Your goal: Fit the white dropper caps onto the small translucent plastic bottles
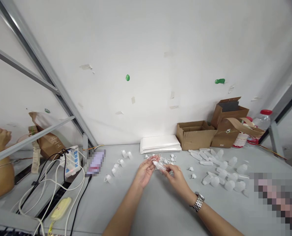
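My right hand [177,179] grips the body of a small translucent plastic bottle [161,167], tilted with its top toward the left. At that top sits a white cap [155,163] with a thin loop, and my left hand [145,172] has its fingers closed around it. Just behind my hands lies a pile of white caps [172,158], partly hidden by my fingers. Two loose caps [191,169] are to the right of my right hand. Several capped bottles [115,171] stand in a loose group left of my left hand.
Uncapped bottles [229,185] lie scattered on the right. Along the wall are white sheets [159,142], a cardboard box [197,139], a brown bag [224,131] and a red-lidded jar [262,121]. A power strip [71,164], cables and a phone [96,163] occupy the left; another person's arm [0,177] is beyond.
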Action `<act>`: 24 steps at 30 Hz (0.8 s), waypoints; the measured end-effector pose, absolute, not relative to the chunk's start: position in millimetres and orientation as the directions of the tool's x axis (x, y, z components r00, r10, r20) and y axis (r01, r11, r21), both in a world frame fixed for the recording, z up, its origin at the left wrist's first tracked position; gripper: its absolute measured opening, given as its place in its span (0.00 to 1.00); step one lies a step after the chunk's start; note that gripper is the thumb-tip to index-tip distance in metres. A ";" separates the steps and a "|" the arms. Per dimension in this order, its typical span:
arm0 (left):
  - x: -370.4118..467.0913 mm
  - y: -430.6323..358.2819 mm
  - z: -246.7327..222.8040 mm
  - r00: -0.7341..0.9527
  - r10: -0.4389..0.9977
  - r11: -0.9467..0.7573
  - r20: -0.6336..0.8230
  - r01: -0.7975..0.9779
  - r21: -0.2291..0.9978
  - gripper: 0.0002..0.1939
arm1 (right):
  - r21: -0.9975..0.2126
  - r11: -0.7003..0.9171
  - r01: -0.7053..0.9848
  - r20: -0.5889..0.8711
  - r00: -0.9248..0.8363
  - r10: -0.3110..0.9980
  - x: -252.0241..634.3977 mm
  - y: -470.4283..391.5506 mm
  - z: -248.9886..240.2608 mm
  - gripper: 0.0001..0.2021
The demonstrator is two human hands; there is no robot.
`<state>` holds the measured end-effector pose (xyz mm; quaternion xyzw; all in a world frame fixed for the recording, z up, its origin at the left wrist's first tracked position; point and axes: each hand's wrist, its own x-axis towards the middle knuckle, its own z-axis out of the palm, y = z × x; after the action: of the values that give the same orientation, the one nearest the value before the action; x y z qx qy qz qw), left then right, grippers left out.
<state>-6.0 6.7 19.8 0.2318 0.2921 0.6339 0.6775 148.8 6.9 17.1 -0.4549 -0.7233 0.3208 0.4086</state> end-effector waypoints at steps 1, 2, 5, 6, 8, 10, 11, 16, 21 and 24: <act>-5.0 6.9 18.6 0.012 0.994 0.083 -0.108 -0.724 0.685 0.07 | -0.840 0.374 0.393 0.290 -0.257 0.922 148.3 6.3 17.4 0.13; -3.8 7.0 17.2 -0.007 0.994 0.071 -0.109 -0.722 0.688 0.07 | -0.846 0.367 0.386 0.280 -0.265 0.923 147.7 5.7 17.5 0.13; 1.9 6.4 12.0 -0.078 0.992 0.009 -0.094 -0.722 0.692 0.08 | -0.876 0.338 0.344 0.249 -0.279 0.927 145.8 4.0 16.0 0.14; 4.2 6.0 10.1 -0.101 0.991 -0.010 -0.092 -0.723 0.691 0.08 | -0.886 0.325 0.329 0.239 -0.277 0.931 145.3 3.4 14.9 0.14; 8.9 5.0 6.8 -0.134 0.987 -0.033 -0.093 -0.726 0.687 0.08 | -0.905 0.302 0.298 0.224 -0.269 0.937 144.7 2.7 12.3 0.14; 12.4 4.2 5.4 -0.154 0.983 -0.046 -0.099 -0.729 0.683 0.08 | -0.927 0.269 0.260 0.198 -0.266 0.943 144.2 2.6 10.5 0.15; 13.4 3.8 5.7 -0.160 0.982 -0.049 -0.101 -0.731 0.680 0.08 | -0.941 0.241 0.235 0.175 -0.271 0.947 144.0 3.0 10.4 0.15; 12.4 2.1 14.2 -0.134 0.984 -0.021 -0.115 -0.735 0.678 0.12 | -0.994 0.084 0.063 0.058 -0.338 0.939 142.5 6.6 16.0 0.20; 9.7 0.1 20.5 -0.110 0.988 -0.006 -0.107 -0.726 0.688 0.13 | -0.999 0.044 -0.014 0.046 -0.363 0.931 142.6 7.9 18.6 0.24; 9.2 -0.4 21.6 -0.101 0.991 -0.009 -0.093 -0.720 0.694 0.13 | -0.998 0.058 -0.009 0.058 -0.366 0.929 142.8 8.3 16.5 0.24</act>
<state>9.2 -0.4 21.6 0.2197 0.3075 0.6753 0.6334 142.8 8.3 16.5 -0.3835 -0.5995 0.5691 0.4120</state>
